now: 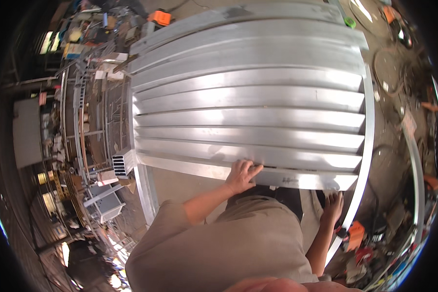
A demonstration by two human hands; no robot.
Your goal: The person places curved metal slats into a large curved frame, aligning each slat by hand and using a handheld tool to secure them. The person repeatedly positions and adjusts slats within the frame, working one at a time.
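A large frame [369,126] of silvery metal lies in front of me, with several slanted louver slats across it. My left hand [242,177] rests on the nearest slat [297,179], near its middle, with the fingers apart over the slat's upper edge. Just below the right end of that same slat is my right hand [331,207]. Its fingers point up toward the slat's lower edge and look bent; whatever they hold, if anything, is hidden. Wider flat metal lengths [248,31] lie across the frame's far part.
At the left, a bundle of rectangular tubes [123,163] stands beside the frame, near a grey metal box [104,204]. An orange block-like object [160,18] sits at the far left corner, another orange object [354,236] at the near right. Coiled cable [387,73] lies on the right-hand floor.
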